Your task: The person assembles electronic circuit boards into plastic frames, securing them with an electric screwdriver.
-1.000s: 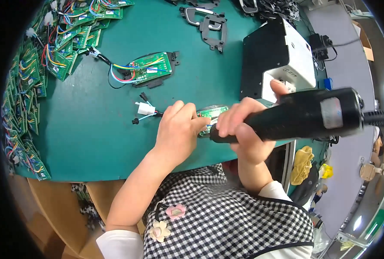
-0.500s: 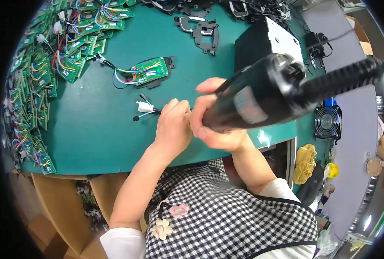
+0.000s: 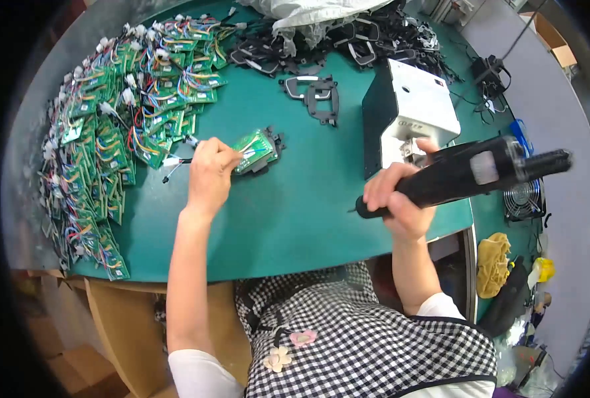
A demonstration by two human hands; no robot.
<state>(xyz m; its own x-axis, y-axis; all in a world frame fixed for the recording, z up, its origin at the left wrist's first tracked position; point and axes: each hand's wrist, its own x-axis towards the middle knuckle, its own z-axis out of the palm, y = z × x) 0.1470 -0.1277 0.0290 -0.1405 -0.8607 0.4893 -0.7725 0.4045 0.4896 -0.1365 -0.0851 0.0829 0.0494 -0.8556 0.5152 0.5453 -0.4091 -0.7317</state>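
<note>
My left hand (image 3: 210, 174) is closed, pinching a wire cable beside a green circuit board (image 3: 252, 150). The board lies on a black plastic frame (image 3: 275, 140). From the far side of my fingers a white connector (image 3: 172, 162) and a small black one stick out on thin wires. Exactly what the fingertips touch is hidden. To the right, my right hand (image 3: 401, 199) is wrapped round a black electric screwdriver (image 3: 457, 174), held nearly level above the table. Its thin bit points left, apart from everything. Behind that hand stands a white-and-black box (image 3: 421, 99) with a metal opening in front.
Many wired green boards (image 3: 112, 139) are piled along the left. Two linked black frames (image 3: 315, 96) lie at the back middle, before a heap of similar frames (image 3: 368, 40) and a white plastic bag (image 3: 315, 12). A fan (image 3: 524, 199) and yellow cloth (image 3: 493, 264) sit at the right.
My left hand has moved left to the board with the connector wires. The screwdriver has swung away to the right with my right hand, and the hands are now apart. The view has shifted.
</note>
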